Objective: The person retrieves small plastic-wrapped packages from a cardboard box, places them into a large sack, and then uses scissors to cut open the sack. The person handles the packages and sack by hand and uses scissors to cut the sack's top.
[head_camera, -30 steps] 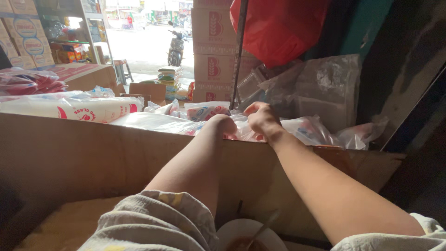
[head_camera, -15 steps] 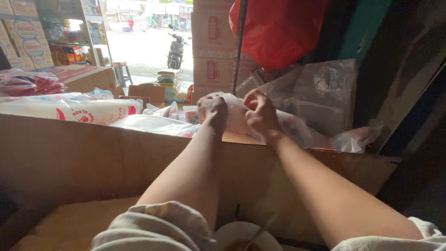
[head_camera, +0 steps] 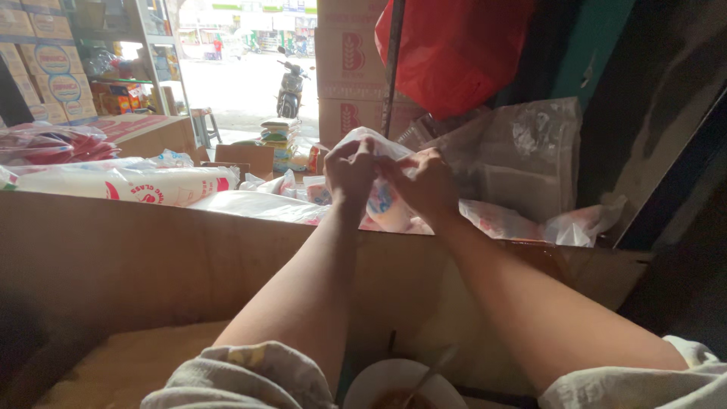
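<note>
Where cardboard wall [head_camera: 151, 250] blocks view, left hand [head_camera: 350, 170], right hand [head_camera: 424, 185] pinch plastic bag [head_camera: 386, 204].

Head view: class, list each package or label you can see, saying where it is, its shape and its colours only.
Small plastic bag: held by both hands, centre; clear with blue and red print.
Long white pack: left, lying flat; red marks.
Stacked cartons: far left; tan, blue round labels.
Tall cartons: top centre; tan, red emblems.
Red bag: hanging, top right.
</note>
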